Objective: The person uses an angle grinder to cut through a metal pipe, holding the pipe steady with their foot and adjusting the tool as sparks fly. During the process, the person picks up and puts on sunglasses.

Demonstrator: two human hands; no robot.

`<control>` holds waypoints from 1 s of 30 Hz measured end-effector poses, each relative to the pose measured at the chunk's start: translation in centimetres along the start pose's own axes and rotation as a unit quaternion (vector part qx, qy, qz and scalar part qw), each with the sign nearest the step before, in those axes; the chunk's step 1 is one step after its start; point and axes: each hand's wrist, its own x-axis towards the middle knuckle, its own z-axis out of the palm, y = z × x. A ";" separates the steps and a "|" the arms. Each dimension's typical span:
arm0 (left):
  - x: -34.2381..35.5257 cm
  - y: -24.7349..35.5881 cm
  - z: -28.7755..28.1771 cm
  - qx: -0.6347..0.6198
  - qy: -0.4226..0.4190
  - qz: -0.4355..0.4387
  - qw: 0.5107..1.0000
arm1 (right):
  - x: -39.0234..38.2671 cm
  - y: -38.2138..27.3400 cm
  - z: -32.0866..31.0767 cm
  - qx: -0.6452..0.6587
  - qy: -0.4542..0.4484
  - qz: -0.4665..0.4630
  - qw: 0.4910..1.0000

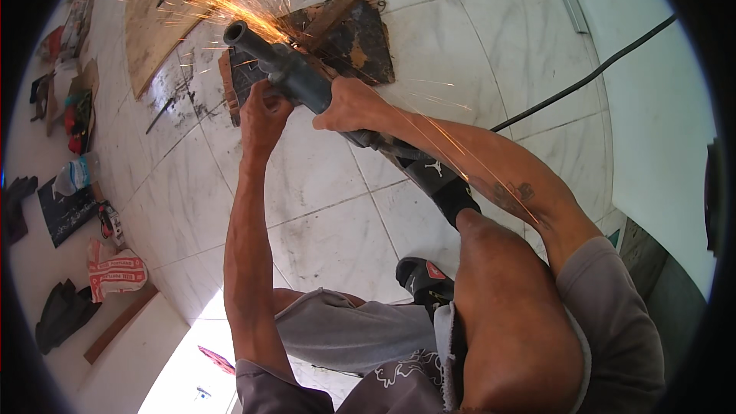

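A dark angle grinder (307, 83) is held low over the floor, a hollow-ended side handle sticking up from it. My right hand (349, 105) wraps around its body. Close against the tool's left side is my left hand (264, 115), closed with its fingers curled; what they grip is hidden. Orange sparks (230, 6) spray from beneath the grinder toward the far left, and a few streaks cross my right forearm. The disc and the contact point are out of sight. Under the tool lies a dark, worn board (360, 54) with a wooden block (333, 17) on it.
A black cable (583, 84) runs right from my right forearm. My shod foot (433, 176) is just behind the grinder. A plywood sheet (157, 34) lies far left. Along the left stand a red-and-white bag (116, 268), a plastic bottle (73, 176) and assorted tools.
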 end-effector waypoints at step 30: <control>1.0 0.2 -1.1 0.023 0.017 -0.022 0.999 | 1.0 -1.1 -0.2 -0.029 0.026 -0.016 0.999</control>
